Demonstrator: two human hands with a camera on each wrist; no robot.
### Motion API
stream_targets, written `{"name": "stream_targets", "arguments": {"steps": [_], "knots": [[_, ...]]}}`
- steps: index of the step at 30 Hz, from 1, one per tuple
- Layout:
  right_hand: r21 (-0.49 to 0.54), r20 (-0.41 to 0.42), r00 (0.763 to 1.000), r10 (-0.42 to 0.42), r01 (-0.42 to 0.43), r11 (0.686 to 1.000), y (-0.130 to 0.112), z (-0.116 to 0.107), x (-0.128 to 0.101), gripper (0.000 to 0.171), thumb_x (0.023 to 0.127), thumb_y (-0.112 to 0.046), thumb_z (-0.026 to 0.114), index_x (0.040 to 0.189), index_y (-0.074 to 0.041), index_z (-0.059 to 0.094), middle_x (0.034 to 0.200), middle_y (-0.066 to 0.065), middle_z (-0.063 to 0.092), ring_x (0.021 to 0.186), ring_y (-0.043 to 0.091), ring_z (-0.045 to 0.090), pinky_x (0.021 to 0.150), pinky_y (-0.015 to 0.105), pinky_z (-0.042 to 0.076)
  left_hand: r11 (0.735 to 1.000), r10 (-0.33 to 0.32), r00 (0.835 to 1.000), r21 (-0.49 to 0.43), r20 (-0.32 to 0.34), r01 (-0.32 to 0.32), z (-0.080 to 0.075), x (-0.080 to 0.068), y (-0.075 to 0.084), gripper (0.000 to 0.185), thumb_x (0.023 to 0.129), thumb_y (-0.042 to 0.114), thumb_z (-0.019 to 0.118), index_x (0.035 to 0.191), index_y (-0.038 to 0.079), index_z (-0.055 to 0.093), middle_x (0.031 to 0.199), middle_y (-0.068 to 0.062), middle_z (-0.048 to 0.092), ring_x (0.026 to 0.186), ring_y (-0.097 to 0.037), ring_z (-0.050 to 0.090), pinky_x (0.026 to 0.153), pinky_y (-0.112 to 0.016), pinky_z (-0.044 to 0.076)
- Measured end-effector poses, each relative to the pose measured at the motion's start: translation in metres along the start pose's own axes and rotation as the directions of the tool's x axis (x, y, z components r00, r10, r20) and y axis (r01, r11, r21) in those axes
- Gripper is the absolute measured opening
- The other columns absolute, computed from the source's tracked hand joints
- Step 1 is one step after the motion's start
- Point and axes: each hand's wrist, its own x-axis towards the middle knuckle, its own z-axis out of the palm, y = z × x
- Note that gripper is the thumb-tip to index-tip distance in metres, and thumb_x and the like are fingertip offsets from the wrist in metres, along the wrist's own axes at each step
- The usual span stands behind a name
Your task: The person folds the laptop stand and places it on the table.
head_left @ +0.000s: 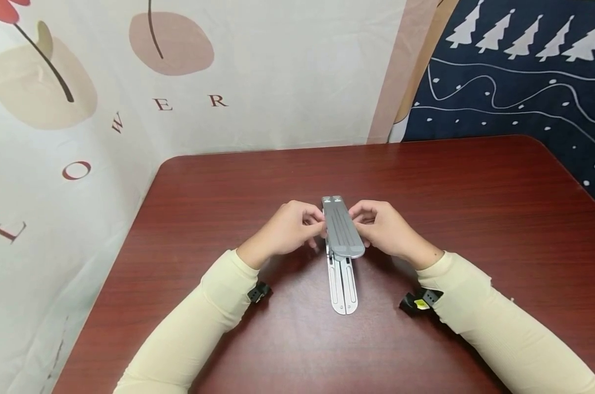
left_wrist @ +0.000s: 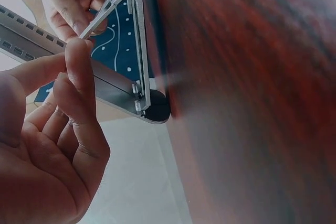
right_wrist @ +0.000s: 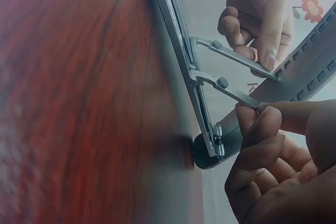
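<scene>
A grey metal folding laptop stand point(head_left: 340, 227) stands on the table between both hands. Its slotted upper plate is tilted up from the base point(head_left: 343, 290), hinged at the far end. Two thin support arms point(right_wrist: 239, 95) rise from the base toward the rows of slots point(right_wrist: 314, 80). My left hand point(head_left: 297, 225) is at the stand's left side, thumb and forefinger pinching the end of one support arm. On the other side my right hand point(head_left: 385, 229) pinches the end of the other arm. From above, the upper plate hides both arms.
The stand rests on a reddish-brown wooden table point(head_left: 219, 186). Behind it hangs a white printed cloth point(head_left: 287, 71), and a dark blue cloth with white trees point(head_left: 504, 93) is at the right. Each wrist carries a small black camera point(head_left: 260, 293).
</scene>
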Motion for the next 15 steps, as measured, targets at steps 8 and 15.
{"name": "stream_targets", "arguments": {"steps": [8, 15], "knots": [[-0.009, 0.014, 1.000, -0.003, 0.003, 1.000, 0.0014, -0.0006, 0.0006, 0.011, 0.091, -0.003, 0.066, 0.101, 0.001, 0.065, 0.082, 0.010, 0.070, 0.051, 0.013, 0.054, 0.049, 0.026, 0.045, 1.000, 0.006, 1.000, 0.003, 0.003, -0.006, 0.0005, 0.0006, -0.0008, 0.011, 0.096, 0.012, 0.064, 0.096, 0.005, 0.073, 0.086, -0.015, 0.076, 0.062, -0.028, 0.072, 0.049, -0.023, 0.045], [-0.029, 0.031, 0.999, 0.033, -0.032, 0.999, 0.0009, -0.0001, 0.0006, 0.016, 0.091, -0.004, 0.066, 0.107, -0.001, 0.064, 0.086, 0.013, 0.071, 0.053, 0.015, 0.056, 0.047, 0.028, 0.045, 1.000, 0.008, 1.000, 0.007, 0.024, -0.008, 0.0014, 0.0009, -0.0014, 0.008, 0.094, 0.010, 0.066, 0.093, 0.005, 0.072, 0.085, -0.014, 0.076, 0.062, -0.028, 0.072, 0.051, -0.023, 0.045]]}}
